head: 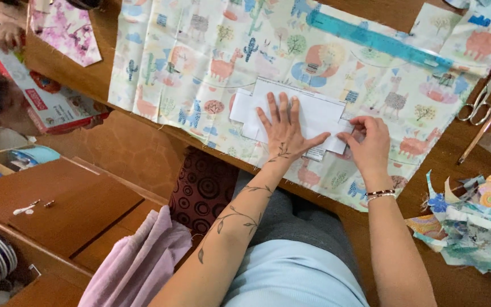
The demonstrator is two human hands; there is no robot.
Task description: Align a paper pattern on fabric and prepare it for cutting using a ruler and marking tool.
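White paper pattern lies long axis left-right on printed fabric, left hand spread flat on it, right hand pinching its right edge.

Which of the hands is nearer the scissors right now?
Right. The right hand pinches the white paper pattern's right edge, on the side where the scissors lie. The left hand lies flat mid-pattern, farther away.

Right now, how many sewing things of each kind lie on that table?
Printed fabric: 1
White paper pattern: 1
Blue ruler: 1
Scissors: 1
Pencil: 1
Scrap pile: 1
Total: 6
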